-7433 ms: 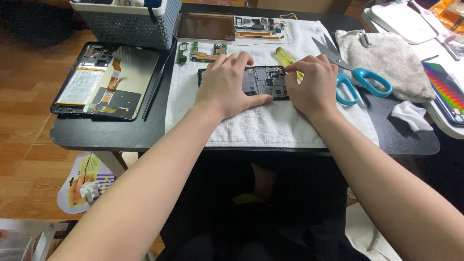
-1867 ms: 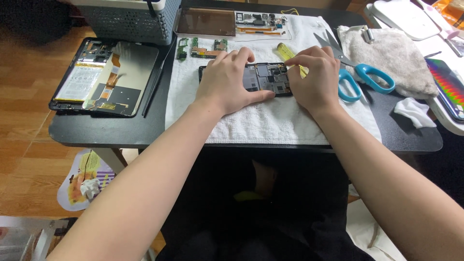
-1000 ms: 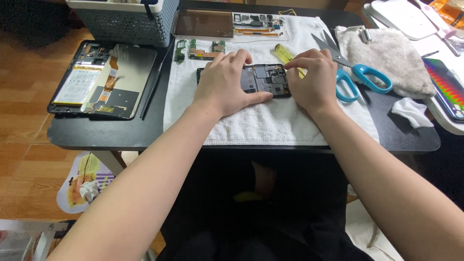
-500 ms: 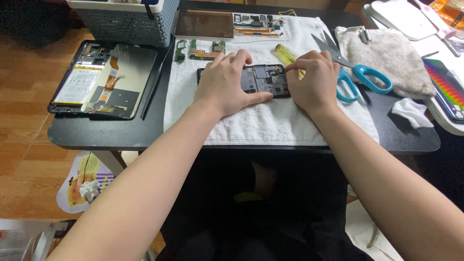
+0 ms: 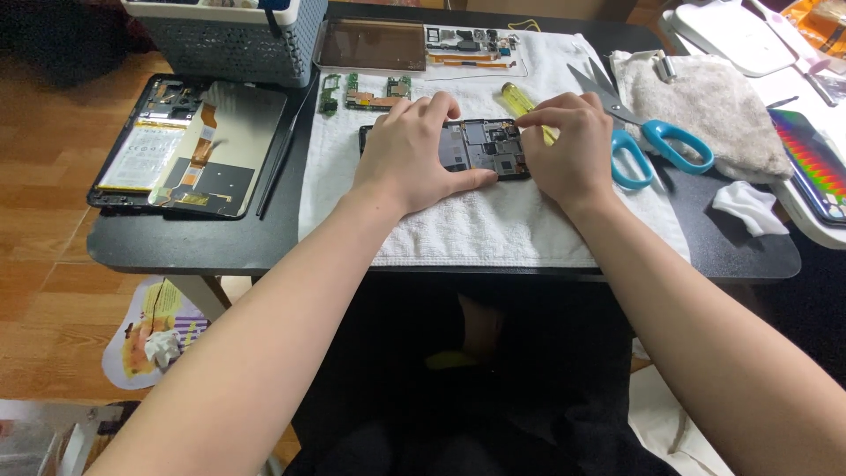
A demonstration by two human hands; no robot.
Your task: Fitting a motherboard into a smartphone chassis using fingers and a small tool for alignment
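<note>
Lying flat on a white terry towel (image 5: 493, 231) spread over a black table (image 5: 185, 247), an opened black smartphone with its back removed and circuit boards exposed (image 5: 483, 148) is seen in the head view, at the middle of the towel's far half. The left hand (image 5: 412, 157) is laid palm-down over the phone's left part, fingers spread, with the thumb pressed along the near edge; nothing is clasped, the phone is only pinned down. The right hand (image 5: 568, 148) is curled at the phone's right end, fingers bunched around a yellow translucent-handled screwdriver (image 5: 520, 99), whose handle sticks out beyond the fingers toward the far side; its tip is hidden by the hand.

Just right of the right hand, blue-handled scissors (image 5: 648, 141) are laid partly on the towel, blades open and pointing away. Beyond them a grey folded cloth (image 5: 714, 115) is spread, and a crumpled white tissue (image 5: 749, 207) is set near the table's right edge. Small green circuit boards (image 5: 366, 92) are lined up on the towel just behind the left hand, and a brownish glass panel (image 5: 372, 44) is placed farther back. At the table's left, an opened black tablet with its battery and ribbon cables exposed (image 5: 189, 145) is laid flat, with a grey perforated basket (image 5: 229, 40) behind it.
</note>
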